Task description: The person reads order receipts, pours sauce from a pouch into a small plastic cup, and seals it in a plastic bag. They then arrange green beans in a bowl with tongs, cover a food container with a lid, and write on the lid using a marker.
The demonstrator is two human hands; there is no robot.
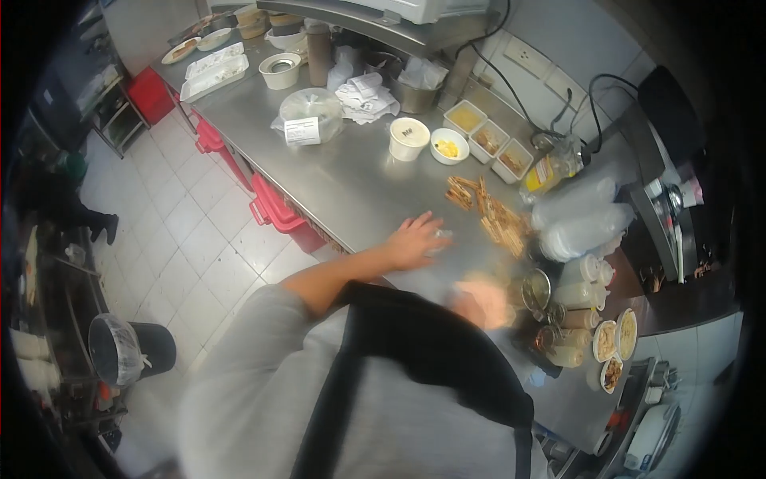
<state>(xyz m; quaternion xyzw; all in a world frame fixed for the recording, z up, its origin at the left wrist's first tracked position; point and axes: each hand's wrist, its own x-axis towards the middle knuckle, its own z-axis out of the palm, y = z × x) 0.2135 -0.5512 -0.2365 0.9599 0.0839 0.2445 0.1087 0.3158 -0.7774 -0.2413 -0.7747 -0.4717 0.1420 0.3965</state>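
My left hand (415, 242) is over the steel counter (355, 195), palm down with its fingers spread. A small pale, shiny bit (442, 233) shows at its fingertips; I cannot make out what it is. My right hand (483, 302) is smeared by motion beside the squeeze bottles, so its fingers cannot be read. Beyond both hands lies a loose pile of thin brown sticks or strips (503, 223). Past the pile stand a white bowl with yellow pieces (448, 147) and a lidded white tub (408, 139).
Three food trays (488, 144) line the wall, near stacked clear plastic containers (582, 219). Squeeze bottles (581, 295) and filled oval dishes (606, 341) are at right. A labelled plastic bag (309, 112) sits farther along. Red bins (279, 209) stand under the counter edge.
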